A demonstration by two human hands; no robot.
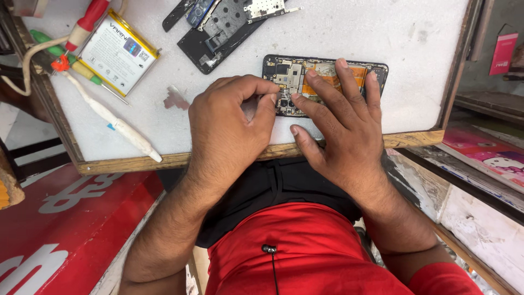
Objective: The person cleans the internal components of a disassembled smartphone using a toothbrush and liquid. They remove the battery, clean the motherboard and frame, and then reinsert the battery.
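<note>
An opened phone (286, 74) lies face down on the white work mat (349, 33), its circuit board and orange flex parts exposed. My right hand (341, 128) rests flat on it, fingers spread over the orange area, thumb on the mat. My left hand (229, 123) is curled beside the phone's left end, thumb and forefinger pinched together at the board; whether a small part sits between them is hidden.
A removed dark back frame (218, 27) lies at the top centre. A flat battery (117, 52), a red-handled tool (87, 22), a green screwdriver (54, 49) and a white pen-like tool (123, 128) lie at left. The wooden tray edge (136, 162) runs along the front.
</note>
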